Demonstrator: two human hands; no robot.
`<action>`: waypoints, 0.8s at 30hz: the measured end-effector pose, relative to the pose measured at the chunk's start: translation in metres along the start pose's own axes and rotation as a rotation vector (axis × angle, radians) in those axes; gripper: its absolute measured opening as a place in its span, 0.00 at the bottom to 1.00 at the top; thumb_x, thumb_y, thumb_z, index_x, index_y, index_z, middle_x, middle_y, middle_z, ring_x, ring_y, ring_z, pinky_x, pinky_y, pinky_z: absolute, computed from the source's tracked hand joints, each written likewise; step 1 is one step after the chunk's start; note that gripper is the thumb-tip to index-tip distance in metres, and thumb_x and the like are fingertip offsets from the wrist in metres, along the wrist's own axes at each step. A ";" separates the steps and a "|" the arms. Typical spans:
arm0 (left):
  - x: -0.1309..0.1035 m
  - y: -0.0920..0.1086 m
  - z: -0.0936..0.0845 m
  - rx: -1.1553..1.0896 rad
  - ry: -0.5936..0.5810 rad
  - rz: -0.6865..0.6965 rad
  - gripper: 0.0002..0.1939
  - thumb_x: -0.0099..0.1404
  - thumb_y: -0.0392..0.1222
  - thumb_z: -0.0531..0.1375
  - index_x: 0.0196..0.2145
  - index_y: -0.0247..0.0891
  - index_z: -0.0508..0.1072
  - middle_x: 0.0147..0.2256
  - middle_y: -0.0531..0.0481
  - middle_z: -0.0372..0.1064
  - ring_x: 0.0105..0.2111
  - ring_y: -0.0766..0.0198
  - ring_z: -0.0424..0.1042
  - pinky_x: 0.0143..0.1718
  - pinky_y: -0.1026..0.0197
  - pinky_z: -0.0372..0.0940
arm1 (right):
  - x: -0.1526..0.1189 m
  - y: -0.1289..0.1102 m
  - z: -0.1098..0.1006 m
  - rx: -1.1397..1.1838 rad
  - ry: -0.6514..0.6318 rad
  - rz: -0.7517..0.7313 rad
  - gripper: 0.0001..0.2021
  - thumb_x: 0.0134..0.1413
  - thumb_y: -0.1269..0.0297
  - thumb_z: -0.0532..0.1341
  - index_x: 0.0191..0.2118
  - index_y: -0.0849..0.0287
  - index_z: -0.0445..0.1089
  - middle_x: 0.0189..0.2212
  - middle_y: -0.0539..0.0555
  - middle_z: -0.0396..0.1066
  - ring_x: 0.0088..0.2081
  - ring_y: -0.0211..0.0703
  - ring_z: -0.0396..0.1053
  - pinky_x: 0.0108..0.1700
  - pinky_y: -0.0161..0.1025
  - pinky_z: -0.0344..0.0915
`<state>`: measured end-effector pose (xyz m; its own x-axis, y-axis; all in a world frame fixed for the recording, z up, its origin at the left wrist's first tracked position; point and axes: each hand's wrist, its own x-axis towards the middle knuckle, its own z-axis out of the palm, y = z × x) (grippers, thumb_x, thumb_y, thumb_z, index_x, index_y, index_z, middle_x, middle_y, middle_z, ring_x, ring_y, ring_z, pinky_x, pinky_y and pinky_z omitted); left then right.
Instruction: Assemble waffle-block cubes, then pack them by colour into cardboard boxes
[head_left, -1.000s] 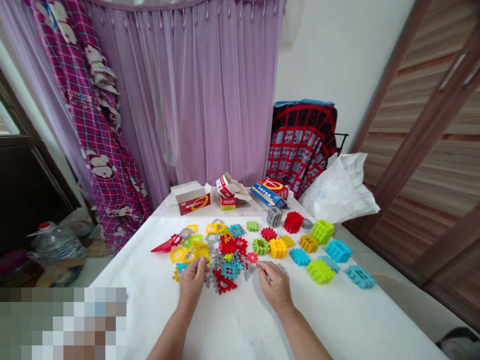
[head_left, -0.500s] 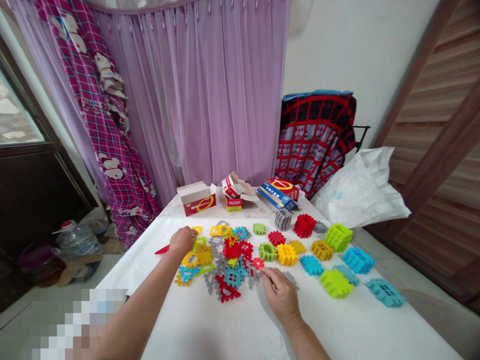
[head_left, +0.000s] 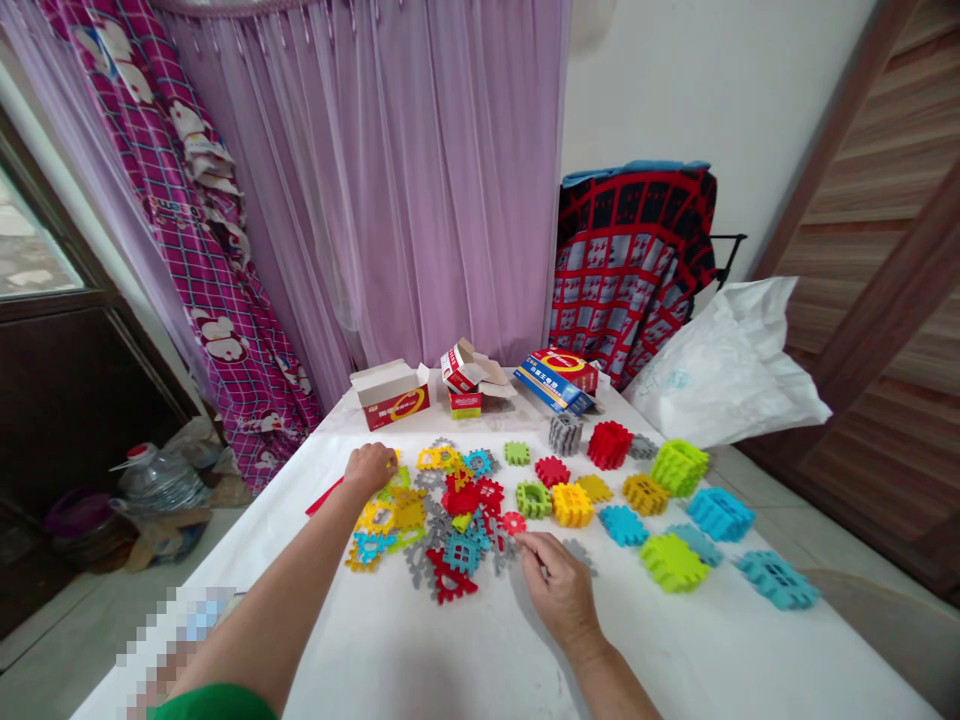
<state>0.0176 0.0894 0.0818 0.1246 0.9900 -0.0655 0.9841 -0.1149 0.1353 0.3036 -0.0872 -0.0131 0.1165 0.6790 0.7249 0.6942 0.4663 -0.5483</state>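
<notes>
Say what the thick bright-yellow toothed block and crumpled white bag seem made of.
Bright-yellow block: probably moulded plastic, smooth, given its even colour and regular teeth.
White bag: likely thin plastic with a soft sheen, judging by its sharp creases; film or woven, I can't tell.

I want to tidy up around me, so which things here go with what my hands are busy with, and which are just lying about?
Seem in use:
- loose pieces, near left hand and right hand
- stacked pieces, probably sorted by colour

Seem just lying about:
- cardboard boxes
- white bag
- plastic bottle
</notes>
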 end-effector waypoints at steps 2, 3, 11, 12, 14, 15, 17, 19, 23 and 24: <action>-0.002 -0.003 -0.005 -0.087 0.031 -0.015 0.19 0.67 0.48 0.59 0.53 0.39 0.68 0.53 0.43 0.67 0.48 0.57 0.71 0.48 0.48 0.69 | 0.000 0.000 0.000 0.000 0.002 -0.007 0.13 0.58 0.71 0.53 0.38 0.55 0.76 0.32 0.54 0.78 0.34 0.43 0.77 0.39 0.37 0.74; -0.003 -0.005 -0.007 -0.142 0.051 -0.026 0.19 0.67 0.48 0.59 0.53 0.39 0.68 0.53 0.43 0.67 0.48 0.57 0.71 0.48 0.48 0.69 | 0.000 -0.001 -0.001 0.001 0.001 -0.009 0.13 0.58 0.71 0.53 0.38 0.55 0.76 0.32 0.54 0.78 0.34 0.43 0.77 0.39 0.37 0.74; -0.014 0.006 0.000 -0.818 0.275 -0.097 0.13 0.62 0.51 0.61 0.40 0.40 0.73 0.40 0.49 0.76 0.41 0.60 0.74 0.42 0.58 0.68 | 0.001 -0.001 -0.001 -0.006 0.000 -0.013 0.14 0.57 0.71 0.53 0.37 0.55 0.77 0.32 0.54 0.78 0.33 0.43 0.77 0.38 0.36 0.74; -0.016 0.011 0.002 -0.927 0.282 -0.096 0.14 0.61 0.52 0.61 0.39 0.40 0.72 0.38 0.49 0.77 0.38 0.60 0.74 0.40 0.59 0.68 | 0.000 -0.001 -0.001 -0.006 0.001 -0.012 0.14 0.57 0.71 0.53 0.37 0.56 0.77 0.32 0.54 0.78 0.33 0.43 0.77 0.38 0.36 0.74; -0.022 0.022 0.008 -1.135 0.268 -0.084 0.17 0.57 0.53 0.63 0.38 0.39 0.71 0.36 0.47 0.78 0.35 0.62 0.75 0.36 0.60 0.67 | 0.000 -0.001 0.000 -0.001 0.002 -0.008 0.14 0.57 0.70 0.53 0.37 0.56 0.77 0.32 0.54 0.78 0.33 0.43 0.77 0.38 0.36 0.73; -0.025 0.028 0.011 -1.229 0.251 -0.077 0.18 0.55 0.53 0.65 0.37 0.38 0.71 0.36 0.47 0.78 0.33 0.62 0.75 0.35 0.61 0.67 | -0.001 -0.001 0.000 0.003 0.002 -0.005 0.14 0.57 0.70 0.53 0.37 0.57 0.77 0.32 0.55 0.78 0.33 0.43 0.77 0.39 0.36 0.73; -0.032 0.040 0.016 -1.389 0.208 -0.067 0.18 0.50 0.51 0.68 0.34 0.38 0.72 0.35 0.46 0.78 0.32 0.63 0.74 0.33 0.63 0.66 | -0.001 -0.001 0.000 0.013 0.000 0.002 0.14 0.58 0.70 0.52 0.37 0.57 0.77 0.31 0.55 0.78 0.33 0.42 0.77 0.39 0.36 0.73; -0.038 0.051 0.020 -1.517 0.157 -0.065 0.17 0.46 0.47 0.70 0.31 0.37 0.72 0.32 0.46 0.77 0.29 0.65 0.73 0.30 0.64 0.65 | -0.001 -0.001 -0.001 0.026 -0.001 0.012 0.15 0.57 0.70 0.52 0.37 0.57 0.77 0.31 0.55 0.78 0.34 0.42 0.77 0.39 0.36 0.73; -0.048 0.070 0.022 -1.699 0.067 -0.056 0.14 0.45 0.42 0.71 0.28 0.37 0.73 0.27 0.51 0.74 0.24 0.69 0.70 0.25 0.67 0.62 | 0.001 -0.003 -0.004 0.074 -0.003 0.045 0.15 0.57 0.69 0.52 0.38 0.57 0.77 0.32 0.55 0.78 0.34 0.43 0.77 0.40 0.36 0.72; -0.051 0.075 0.023 -1.731 0.051 -0.051 0.13 0.45 0.41 0.72 0.28 0.37 0.73 0.27 0.51 0.74 0.24 0.69 0.70 0.25 0.67 0.62 | 0.002 -0.005 -0.004 0.092 -0.004 0.068 0.14 0.58 0.68 0.53 0.38 0.57 0.77 0.32 0.55 0.78 0.34 0.43 0.77 0.40 0.37 0.72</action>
<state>0.0875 0.0288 0.0728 0.0631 0.9949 -0.0787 -0.2829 0.0934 0.9546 0.3028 -0.0907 -0.0076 0.1579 0.7132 0.6829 0.6164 0.4691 -0.6325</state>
